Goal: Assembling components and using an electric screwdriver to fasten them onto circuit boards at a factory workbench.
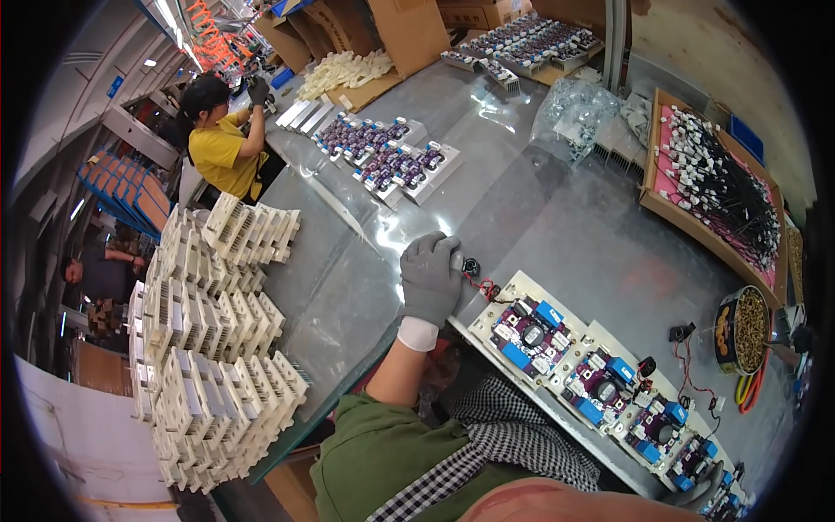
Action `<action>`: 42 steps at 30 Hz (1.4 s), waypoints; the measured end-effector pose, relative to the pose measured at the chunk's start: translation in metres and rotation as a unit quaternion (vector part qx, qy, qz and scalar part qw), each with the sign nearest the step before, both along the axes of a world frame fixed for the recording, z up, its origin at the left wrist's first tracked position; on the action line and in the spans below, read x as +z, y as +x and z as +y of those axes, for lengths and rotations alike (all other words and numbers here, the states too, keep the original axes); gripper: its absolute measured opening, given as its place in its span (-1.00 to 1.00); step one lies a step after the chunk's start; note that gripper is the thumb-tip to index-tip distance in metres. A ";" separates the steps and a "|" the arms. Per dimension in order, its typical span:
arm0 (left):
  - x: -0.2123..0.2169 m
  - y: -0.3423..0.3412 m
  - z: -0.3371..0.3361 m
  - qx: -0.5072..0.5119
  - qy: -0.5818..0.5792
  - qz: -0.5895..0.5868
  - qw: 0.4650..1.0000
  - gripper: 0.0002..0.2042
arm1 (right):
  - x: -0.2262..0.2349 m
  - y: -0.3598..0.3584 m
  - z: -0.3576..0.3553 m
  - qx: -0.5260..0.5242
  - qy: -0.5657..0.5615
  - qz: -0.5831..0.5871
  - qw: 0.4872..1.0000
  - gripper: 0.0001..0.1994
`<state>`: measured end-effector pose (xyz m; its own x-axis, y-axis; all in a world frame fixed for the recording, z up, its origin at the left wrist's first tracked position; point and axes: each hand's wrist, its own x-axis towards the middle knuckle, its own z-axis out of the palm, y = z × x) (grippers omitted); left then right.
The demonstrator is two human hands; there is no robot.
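Observation:
My left hand, in a grey glove with a white cuff, is over the metal table beside the near end of a row of circuit boards. Its fingers are curled, and what they hold, if anything, is hidden. Against its thumb side sits a small black round part with red and black wires. These wires run to the first circuit board, purple with blue blocks, on a pale heatsink plate. More boards follow toward the lower right. There my right hand, also grey-gloved, shows only partly beside the last boards, fingers hidden.
Stacked pale heatsinks stand at left. Finished-looking boards lie farther back. At right are a cardboard tray of black wired parts, a round tin of brass-coloured screws and a clear bag. A person in yellow works at far left.

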<state>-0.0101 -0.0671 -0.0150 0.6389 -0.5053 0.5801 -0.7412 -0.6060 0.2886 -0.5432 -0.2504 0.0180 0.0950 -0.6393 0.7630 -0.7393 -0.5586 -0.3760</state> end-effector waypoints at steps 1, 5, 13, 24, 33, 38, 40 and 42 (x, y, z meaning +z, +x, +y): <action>0.000 0.000 0.000 0.001 0.001 -0.002 1.000 -0.81 | -0.002 -0.002 0.000 -0.005 0.010 -0.007 1.000 -0.51; 0.001 -0.003 0.000 0.010 0.008 -0.003 1.000 -0.80 | 0.000 -0.003 0.001 -0.010 0.017 -0.004 1.000 -0.49; 0.002 -0.002 0.001 0.001 0.001 0.025 1.000 -0.80 | -0.018 -0.019 -0.004 0.000 0.022 -0.036 0.999 -0.48; 0.000 -0.003 0.000 0.012 0.009 0.005 1.000 -0.80 | -0.037 -0.021 -0.036 0.209 -0.153 -0.180 0.949 -0.51; 0.004 -0.004 0.000 0.002 -0.004 0.009 1.000 -0.80 | -0.029 -0.029 -0.008 0.011 0.034 -0.083 0.996 -0.51; 0.001 -0.002 0.000 0.002 -0.004 0.017 1.000 -0.80 | -0.033 -0.032 -0.012 0.024 0.032 -0.072 0.997 -0.50; 0.003 -0.003 0.000 0.002 -0.004 0.013 1.000 -0.80 | -0.031 -0.031 -0.010 0.026 0.034 -0.067 0.997 -0.50; 0.004 -0.004 0.001 0.001 -0.005 0.014 1.000 -0.80 | -0.021 -0.024 -0.006 0.028 0.038 -0.063 0.997 -0.50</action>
